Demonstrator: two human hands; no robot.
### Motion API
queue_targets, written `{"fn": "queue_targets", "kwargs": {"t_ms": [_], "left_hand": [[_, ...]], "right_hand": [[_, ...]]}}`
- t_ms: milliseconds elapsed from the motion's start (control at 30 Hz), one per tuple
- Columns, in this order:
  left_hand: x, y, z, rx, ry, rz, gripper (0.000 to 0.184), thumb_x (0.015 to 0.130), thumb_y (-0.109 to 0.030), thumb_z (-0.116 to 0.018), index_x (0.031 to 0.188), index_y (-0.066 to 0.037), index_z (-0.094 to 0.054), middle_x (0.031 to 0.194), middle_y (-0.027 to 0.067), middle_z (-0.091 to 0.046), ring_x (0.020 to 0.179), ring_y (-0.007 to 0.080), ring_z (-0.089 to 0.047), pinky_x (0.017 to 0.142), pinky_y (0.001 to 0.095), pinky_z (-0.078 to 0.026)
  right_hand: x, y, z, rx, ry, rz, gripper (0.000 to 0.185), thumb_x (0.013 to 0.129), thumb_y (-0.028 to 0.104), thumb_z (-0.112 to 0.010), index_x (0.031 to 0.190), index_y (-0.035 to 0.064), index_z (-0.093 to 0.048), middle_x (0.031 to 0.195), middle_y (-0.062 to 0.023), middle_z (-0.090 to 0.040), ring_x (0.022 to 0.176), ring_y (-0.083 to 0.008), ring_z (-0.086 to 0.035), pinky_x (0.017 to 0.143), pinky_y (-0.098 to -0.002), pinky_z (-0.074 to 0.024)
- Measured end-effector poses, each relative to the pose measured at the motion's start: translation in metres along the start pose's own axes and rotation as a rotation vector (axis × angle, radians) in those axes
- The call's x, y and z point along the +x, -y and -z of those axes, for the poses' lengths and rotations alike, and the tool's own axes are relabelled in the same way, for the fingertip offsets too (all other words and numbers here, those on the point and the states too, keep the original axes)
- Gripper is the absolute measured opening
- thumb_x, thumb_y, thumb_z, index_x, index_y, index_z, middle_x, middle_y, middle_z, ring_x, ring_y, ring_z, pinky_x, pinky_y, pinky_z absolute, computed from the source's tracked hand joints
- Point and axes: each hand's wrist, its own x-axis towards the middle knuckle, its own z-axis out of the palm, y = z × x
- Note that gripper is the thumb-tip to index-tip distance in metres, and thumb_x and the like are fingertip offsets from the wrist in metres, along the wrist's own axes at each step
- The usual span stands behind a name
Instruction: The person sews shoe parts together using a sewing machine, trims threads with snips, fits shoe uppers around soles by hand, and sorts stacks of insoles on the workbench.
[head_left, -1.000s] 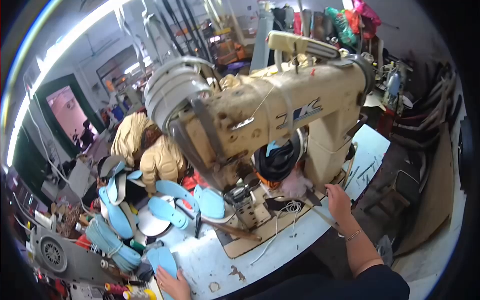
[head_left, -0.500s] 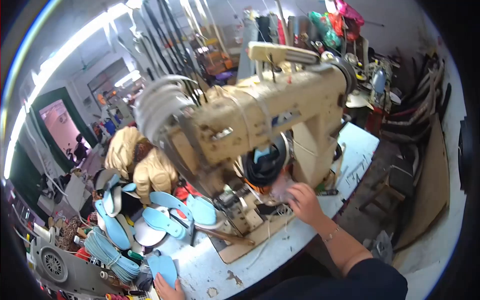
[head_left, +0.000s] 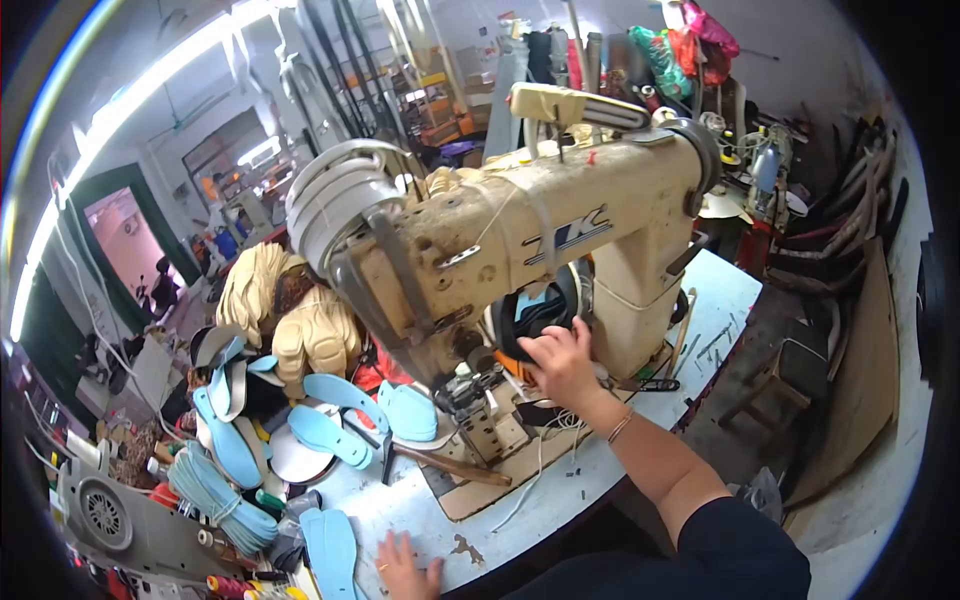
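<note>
My left hand point(head_left: 408, 568) lies on the pale blue tabletop point(head_left: 470, 575), fingers spread and holding nothing. Just left of it is a light blue insole point(head_left: 328, 550), apart from the hand. Beneath the arm of the beige sewing machine point(head_left: 500, 225), my right hand point(head_left: 562, 365) reaches to a bundle of black strips point(head_left: 530, 313). Its fingers are bent but apart around the bundle's near side, and no held thing shows between them. The fingertips partly cover the bundle, so I cannot tell whether they touch it.
More blue insoles point(head_left: 330, 435) and a wooden-handled hammer point(head_left: 450, 465) lie left of the machine. A tied coil of pale blue cord point(head_left: 220, 500) and beige padded pieces point(head_left: 318, 335) sit farther left. White cord point(head_left: 540, 455) trails by the machine's base. A stool point(head_left: 785, 385) stands right.
My left hand has come off the insole and moved right onto the tabletop. My right hand has risen leftward to the black bundle; the blurred translucent thing at its fingers is no longer visible.
</note>
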Motion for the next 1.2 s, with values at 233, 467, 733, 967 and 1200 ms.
{"fn": "queue_targets", "kwargs": {"t_ms": [233,467,733,967,1200], "left_hand": [[-0.006,-0.027,0.005,-0.064,-0.037,0.057,0.048,0.078,-0.028,-0.065,0.121,-0.010,-0.055,0.133,0.0141,-0.045,0.125,0.0390,-0.036,0.101,0.0582,-0.023],[-0.002,-0.033,0.008,-0.072,-0.011,0.119,0.047,0.080,-0.028,-0.062,0.123,-0.011,-0.053,0.133,0.0137,-0.043,0.127,0.0384,-0.033,0.103,0.0567,-0.022],[0.044,0.015,0.020,-0.430,-0.154,0.130,0.048,0.081,-0.025,-0.064,0.122,-0.003,-0.052,0.130,0.0200,-0.046,0.119,0.0348,-0.045,0.097,0.0436,-0.038],[0.196,0.075,-0.016,-0.558,-0.475,0.708,0.082,0.074,-0.019,-0.071,0.137,0.004,-0.024,0.132,0.0275,-0.035,0.119,0.0401,-0.041,0.099,0.0423,-0.037],[0.219,0.067,-0.049,-1.637,-0.947,0.553,0.066,0.082,0.006,-0.059,0.137,0.004,-0.022,0.126,0.0189,-0.046,0.107,0.0283,-0.054,0.088,0.0367,-0.048]], "right_hand": [[-0.030,0.026,0.096,0.068,0.045,0.104,0.042,0.061,0.003,-0.057,0.103,0.0041,-0.059,0.091,-0.0093,-0.054,0.091,-0.0302,-0.053,0.100,-0.0549,-0.0284],[-0.121,0.027,0.082,0.117,0.383,0.006,0.044,0.060,-0.006,-0.052,0.103,0.0029,-0.056,0.101,-0.0126,-0.048,0.101,-0.0317,-0.048,0.103,-0.0554,-0.0262],[-0.127,0.033,0.068,0.136,0.320,-0.057,0.042,0.062,-0.003,-0.056,0.104,0.0045,-0.057,0.105,-0.0114,-0.051,0.104,-0.0303,-0.050,0.104,-0.0575,-0.0228],[-0.136,0.033,0.064,0.179,0.233,-0.154,0.043,0.063,0.000,-0.058,0.105,0.0042,-0.057,0.106,-0.0117,-0.052,0.104,-0.0308,-0.050,0.103,-0.0563,-0.0241],[-0.136,0.031,0.064,0.239,0.225,-0.214,0.040,0.060,0.005,-0.059,0.100,0.0050,-0.059,0.100,-0.0112,-0.054,0.100,-0.0309,-0.051,0.101,-0.0558,-0.0264]]}}
